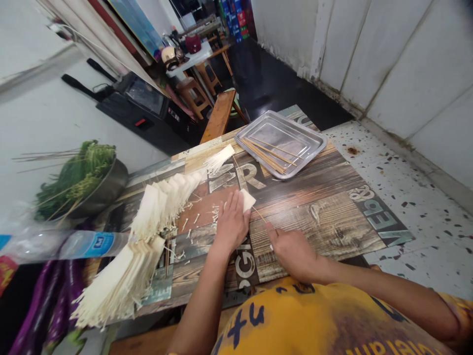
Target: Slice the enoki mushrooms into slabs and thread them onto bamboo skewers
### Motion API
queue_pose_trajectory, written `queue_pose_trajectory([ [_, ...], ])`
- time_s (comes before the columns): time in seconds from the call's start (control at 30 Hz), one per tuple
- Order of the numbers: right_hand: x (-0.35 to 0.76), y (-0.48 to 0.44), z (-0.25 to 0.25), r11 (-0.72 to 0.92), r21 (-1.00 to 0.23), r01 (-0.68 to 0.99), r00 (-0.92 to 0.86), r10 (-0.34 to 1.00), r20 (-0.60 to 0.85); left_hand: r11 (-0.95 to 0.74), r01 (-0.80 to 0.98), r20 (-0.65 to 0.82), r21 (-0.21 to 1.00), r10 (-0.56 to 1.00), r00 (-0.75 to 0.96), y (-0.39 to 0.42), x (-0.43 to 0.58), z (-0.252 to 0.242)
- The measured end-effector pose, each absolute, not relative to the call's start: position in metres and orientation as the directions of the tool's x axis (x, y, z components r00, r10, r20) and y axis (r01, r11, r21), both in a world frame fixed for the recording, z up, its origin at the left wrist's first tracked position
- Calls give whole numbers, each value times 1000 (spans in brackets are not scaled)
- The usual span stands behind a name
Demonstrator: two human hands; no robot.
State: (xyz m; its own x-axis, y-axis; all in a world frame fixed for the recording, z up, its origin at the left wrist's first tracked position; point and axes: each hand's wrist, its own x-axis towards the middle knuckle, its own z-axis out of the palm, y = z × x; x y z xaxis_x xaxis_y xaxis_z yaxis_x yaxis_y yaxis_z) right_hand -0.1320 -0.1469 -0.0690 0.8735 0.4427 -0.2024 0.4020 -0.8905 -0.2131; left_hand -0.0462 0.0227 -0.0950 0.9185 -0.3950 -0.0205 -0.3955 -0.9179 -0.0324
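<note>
My left hand point(233, 222) lies flat, fingers stretched out, pressing a pale folded tofu-skin wrap point(249, 199) onto the table. Most of that wrap is hidden under the fingers. Pinched in my right hand point(293, 249) is a thin bamboo skewer point(259, 215), whose far end meets the wrap's near right edge; how deep it goes I cannot tell. Beyond my left hand sits a skewered tofu-skin wrap point(222, 157) with enoki mushroom ends sticking out. To the left, a row of similar enoki wraps point(162, 199) and a second stack point(120, 281) lie overlapping.
A metal tray point(320, 143) with several bamboo skewers point(271, 158) stands at the table's far side. Loose mushroom bits point(186, 222) dot the wood-patterned table point(314, 217). At left are a bowl point(118, 180) of greens, a plastic bottle point(84, 245) and purple eggplants point(55, 296).
</note>
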Motion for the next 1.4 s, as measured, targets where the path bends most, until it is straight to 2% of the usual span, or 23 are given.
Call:
queue_pose_trajectory([
  [0.2,-126,-141,-71,-898,-233,373,895,415,-164,-920,-392,-27,-21,-392,920,23,-46,-95],
  [0.53,-117,-132,-66,-896,-240,374,890,419,-179,-920,-393,-32,-10,-392,919,22,-45,-95],
  [0.7,-106,-128,-67,-907,-255,334,904,385,-185,-915,-404,2,2,-404,915,24,-46,-100],
  [0.8,-103,-129,-70,-923,-244,297,923,343,-173,-907,-417,51,57,-414,909,29,-48,-96],
  [0.9,-101,-133,-72,-932,-244,267,935,312,-169,-943,-323,137,86,-310,941,39,-49,-87],
  [1.0,-101,-135,-72,-935,-239,261,936,306,-173,-972,-226,137,63,-216,967,46,-51,-83],
  [1.2,-100,-133,-70,-943,-184,278,931,312,-190,-941,-338,81,1,-337,938,40,-52,-95],
  [1.4,-94,-123,-60,-939,-133,318,910,342,-236,-934,-357,62,0,-356,932,37,-48,-99],
])
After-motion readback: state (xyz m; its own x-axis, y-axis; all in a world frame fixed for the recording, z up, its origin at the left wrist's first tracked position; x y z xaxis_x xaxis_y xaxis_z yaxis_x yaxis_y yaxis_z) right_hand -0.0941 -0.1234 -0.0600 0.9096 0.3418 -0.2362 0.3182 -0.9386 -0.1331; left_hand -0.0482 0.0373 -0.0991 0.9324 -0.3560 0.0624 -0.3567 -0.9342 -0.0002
